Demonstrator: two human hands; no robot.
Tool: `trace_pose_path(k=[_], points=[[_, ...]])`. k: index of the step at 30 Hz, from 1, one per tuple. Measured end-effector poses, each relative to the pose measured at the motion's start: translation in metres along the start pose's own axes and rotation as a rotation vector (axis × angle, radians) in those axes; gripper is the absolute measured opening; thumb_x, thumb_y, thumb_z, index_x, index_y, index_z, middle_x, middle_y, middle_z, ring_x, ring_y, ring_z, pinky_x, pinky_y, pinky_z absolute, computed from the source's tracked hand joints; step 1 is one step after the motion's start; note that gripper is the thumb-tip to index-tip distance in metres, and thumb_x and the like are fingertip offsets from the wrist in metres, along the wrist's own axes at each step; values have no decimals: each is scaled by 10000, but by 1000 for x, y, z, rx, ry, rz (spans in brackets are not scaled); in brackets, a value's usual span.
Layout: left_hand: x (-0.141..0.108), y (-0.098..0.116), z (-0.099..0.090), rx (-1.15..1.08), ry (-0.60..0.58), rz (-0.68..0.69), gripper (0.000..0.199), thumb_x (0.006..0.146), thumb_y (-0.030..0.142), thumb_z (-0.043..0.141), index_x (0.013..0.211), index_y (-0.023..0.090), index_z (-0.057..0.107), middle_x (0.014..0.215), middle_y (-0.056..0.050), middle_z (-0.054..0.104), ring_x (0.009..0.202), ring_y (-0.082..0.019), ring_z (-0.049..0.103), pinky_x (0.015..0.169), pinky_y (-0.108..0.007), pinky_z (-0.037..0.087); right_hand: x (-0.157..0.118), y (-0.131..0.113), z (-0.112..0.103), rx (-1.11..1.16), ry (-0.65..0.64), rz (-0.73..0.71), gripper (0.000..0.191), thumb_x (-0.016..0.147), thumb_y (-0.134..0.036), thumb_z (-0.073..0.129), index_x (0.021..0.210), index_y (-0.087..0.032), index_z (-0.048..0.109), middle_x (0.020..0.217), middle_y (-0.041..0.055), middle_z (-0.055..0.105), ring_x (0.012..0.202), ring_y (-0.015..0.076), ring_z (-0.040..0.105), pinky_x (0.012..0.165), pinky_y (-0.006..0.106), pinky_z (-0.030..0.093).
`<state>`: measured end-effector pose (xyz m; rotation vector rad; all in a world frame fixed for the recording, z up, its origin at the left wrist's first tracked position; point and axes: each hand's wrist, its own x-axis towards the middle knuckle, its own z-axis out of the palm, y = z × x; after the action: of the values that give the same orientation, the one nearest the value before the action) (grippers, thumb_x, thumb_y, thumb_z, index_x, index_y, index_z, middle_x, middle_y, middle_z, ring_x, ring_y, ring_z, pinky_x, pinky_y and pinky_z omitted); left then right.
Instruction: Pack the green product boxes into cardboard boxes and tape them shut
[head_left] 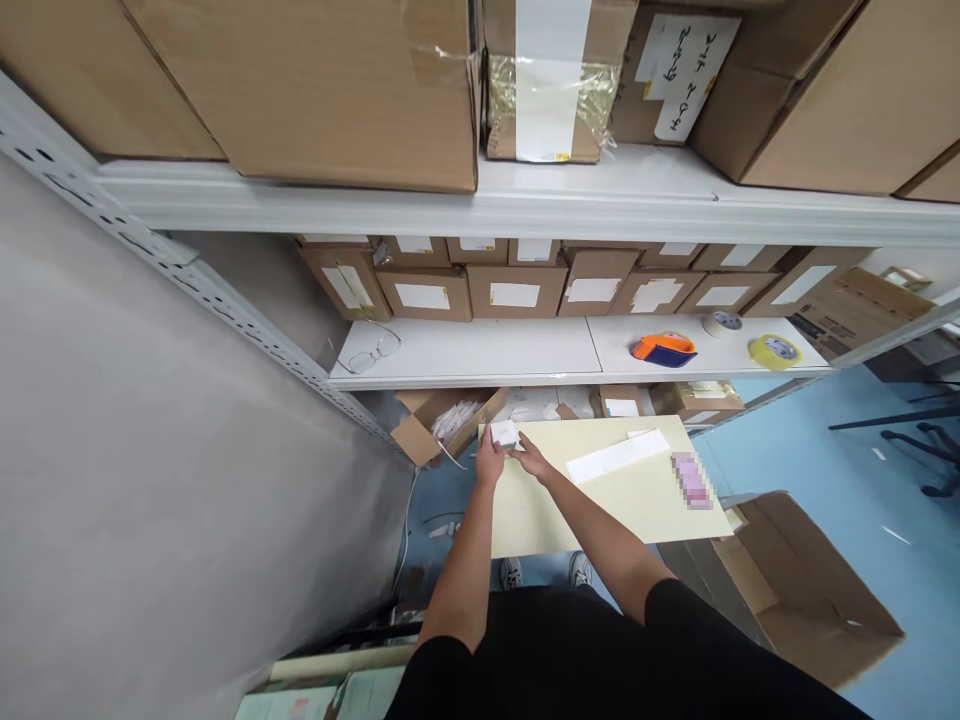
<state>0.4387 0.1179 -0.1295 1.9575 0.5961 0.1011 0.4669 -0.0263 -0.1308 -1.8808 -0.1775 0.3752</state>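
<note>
A small white box [504, 432] is between my two hands, above the far left corner of the pale yellow tabletop [585, 520]. My left hand [490, 459] is closed around its left side, thumb and fingers pressed on it. From the right, my right hand [531, 459] grips the near right edge with bent fingers. To the right, a long white strip [619, 457] lies on the tabletop. A blurred pink item [691, 481] is near the tabletop's right edge.
A white shelf [487, 348] behind holds glasses [371, 352], an orange-and-blue tape dispenser [665, 349], tape rolls [775, 351] and labelled cartons [514, 292]. An open carton [448, 415] with white pieces stands at left; a large open carton [817, 590] is at right. A grey wall [187, 450] borders the left.
</note>
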Motion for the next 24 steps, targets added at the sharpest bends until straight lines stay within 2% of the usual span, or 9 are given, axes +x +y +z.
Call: trace_pose_path(k=[2,4,6,9,11,14,18,21,24], points=[[-12,6,2,41,107,105,655,911,281,626,1539,177,472,1524,-184,552,1434,-352,495,1197,-465,384,-5,7,-21,72,-7,106,607,863,-400,713,1443,-274,587,1305,149,698,1187,300,688,975,488,574],[-24,18,7,65,143,224,644,919,264,592,1545,199,460,1545,-175,525,1471,-350,443,1228,-496,339,-13,14,-49,111,28,84,630,841,-394,702,1450,-297,573,1320,133,697,1203,288,690,1008,497,560],[-37,34,17,60,125,318,655,923,249,573,1562,228,432,1548,-159,521,1476,-340,435,1226,-510,344,-22,17,-82,123,112,18,608,832,-413,698,1419,-299,593,1299,126,711,1207,292,687,1019,509,559],[-52,65,38,7,57,368,734,919,246,577,1611,298,337,1579,-120,489,1440,-315,487,1158,-482,443,-34,12,-138,126,270,-83,546,853,-410,664,1385,-300,615,1276,128,727,1248,314,663,971,510,585],[-60,87,53,-23,10,388,744,928,252,564,1624,310,305,1569,-126,495,1370,-305,553,1072,-455,514,-40,3,-178,92,367,-134,528,867,-387,636,1387,-296,618,1296,130,721,1266,323,652,965,514,587],[-71,122,72,-46,-13,438,720,941,253,536,1620,329,309,1504,-127,551,1289,-288,605,1026,-440,540,-39,-17,-244,-23,494,-204,557,874,-354,605,1426,-282,601,1398,131,668,1317,332,615,1029,539,553],[-87,164,90,-57,-46,479,665,943,258,526,1588,317,371,1474,-115,578,1244,-254,632,993,-407,560,-17,-50,-335,-257,582,-293,628,881,-328,572,1500,-235,541,1515,122,579,1440,327,501,1194,545,413],[-105,181,99,-33,-98,490,595,943,274,513,1535,276,461,1449,-119,601,1186,-230,663,942,-371,582,16,-79,-391,-436,502,-309,718,843,-250,574,1552,-195,472,1538,116,560,1467,310,467,1246,488,343],[-124,183,106,-2,-107,487,547,936,308,499,1479,255,537,1408,-124,630,1140,-226,683,909,-366,595,47,-104,-428,-618,381,-292,719,823,-193,588,1533,-148,482,1536,135,555,1473,301,449,1236,434,346]])
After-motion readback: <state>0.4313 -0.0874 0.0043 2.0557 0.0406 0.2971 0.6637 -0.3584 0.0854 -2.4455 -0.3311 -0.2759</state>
